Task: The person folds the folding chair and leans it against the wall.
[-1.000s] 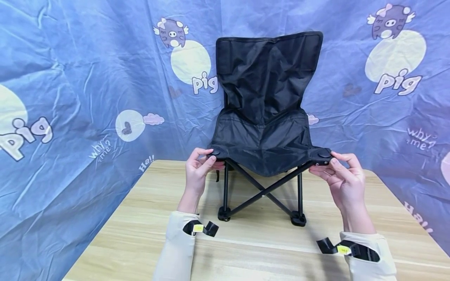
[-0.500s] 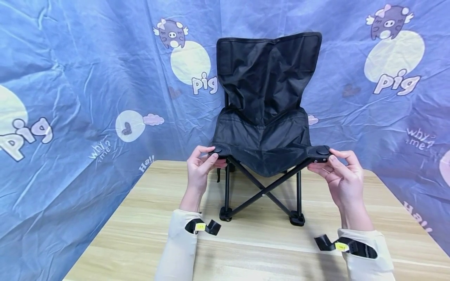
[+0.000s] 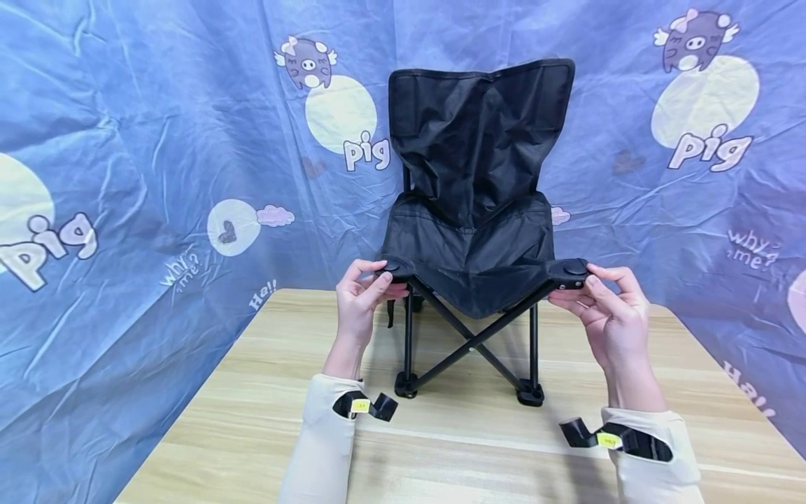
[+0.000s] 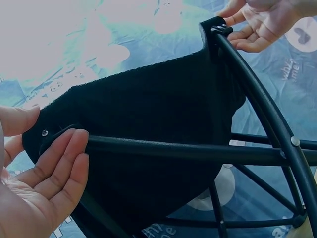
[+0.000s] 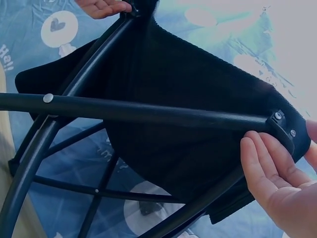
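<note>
A black folding chair (image 3: 475, 140) with a fabric seat and back stands unfolded, facing me. At its front left seat corner, my left hand (image 3: 362, 301) grips the plastic joint between thumb and fingers. My right hand (image 3: 613, 315) holds the front right corner joint (image 3: 569, 271) the same way. In the left wrist view, the left fingers (image 4: 69, 163) curl under the corner beside a tube. The right wrist view has the right fingers (image 5: 262, 163) beneath the riveted corner. Crossed front legs (image 3: 471, 348) meet at a rivet and end in black feet (image 3: 530, 393).
The chair stands on a wood-grain table (image 3: 252, 420). Behind and at both sides hangs a blue curtain (image 3: 157, 140) printed with pigs and words. A black strap (image 3: 390, 313) dangles by the chair's left side. Each wrist wears a black camera mount (image 3: 604, 439).
Both hands have moved slightly towards each other, still holding the corners. The front feet and seat corners of the chair have come a little closer together.
</note>
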Motion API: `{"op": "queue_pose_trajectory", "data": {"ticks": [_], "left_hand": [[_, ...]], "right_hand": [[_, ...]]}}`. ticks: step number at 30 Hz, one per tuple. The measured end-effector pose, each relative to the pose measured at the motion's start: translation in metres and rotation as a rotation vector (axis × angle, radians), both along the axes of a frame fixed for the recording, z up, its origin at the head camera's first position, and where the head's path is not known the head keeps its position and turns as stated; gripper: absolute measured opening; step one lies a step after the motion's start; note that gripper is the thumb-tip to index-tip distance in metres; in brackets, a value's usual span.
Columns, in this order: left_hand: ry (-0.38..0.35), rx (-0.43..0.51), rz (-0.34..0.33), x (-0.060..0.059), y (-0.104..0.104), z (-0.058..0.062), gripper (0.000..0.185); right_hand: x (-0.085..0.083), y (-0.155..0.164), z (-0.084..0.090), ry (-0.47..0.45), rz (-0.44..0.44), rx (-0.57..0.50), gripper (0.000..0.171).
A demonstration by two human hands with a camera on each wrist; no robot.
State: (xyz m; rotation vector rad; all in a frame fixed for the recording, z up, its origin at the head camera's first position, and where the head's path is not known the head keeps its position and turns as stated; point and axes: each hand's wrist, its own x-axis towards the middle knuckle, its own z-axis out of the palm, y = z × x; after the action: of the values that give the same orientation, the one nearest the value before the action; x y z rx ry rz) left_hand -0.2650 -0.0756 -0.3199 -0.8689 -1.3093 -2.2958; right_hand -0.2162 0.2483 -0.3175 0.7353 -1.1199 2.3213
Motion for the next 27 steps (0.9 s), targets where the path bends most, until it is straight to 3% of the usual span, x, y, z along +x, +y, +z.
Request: {"op": "queue_pose_trajectory", "data": {"ticks": [5,12,17,27], "left_hand": [[-0.007,-0.011,0.004,0.0,0.0003,0.0007,0.029],[-0.013,-0.016,0.008,0.0007,0.0022,0.0044,0.027],[-0.017,-0.019,0.007,0.0014,0.004,0.0067,0.027],[-0.007,-0.027,0.009,0.0023,0.0061,0.0098,0.026]], "right_hand": [[-0.0004,-0.0014,0.0016,0.016,0.01,0.0,0.022],[-0.0029,-0.0015,0.0024,0.08,0.101,-0.043,0.023],[-0.0019,-0.0033,0.0043,0.057,0.037,-0.016,0.021],[-0.0013,-0.007,0.0082,0.029,-0.012,-0.006,0.02]]}}
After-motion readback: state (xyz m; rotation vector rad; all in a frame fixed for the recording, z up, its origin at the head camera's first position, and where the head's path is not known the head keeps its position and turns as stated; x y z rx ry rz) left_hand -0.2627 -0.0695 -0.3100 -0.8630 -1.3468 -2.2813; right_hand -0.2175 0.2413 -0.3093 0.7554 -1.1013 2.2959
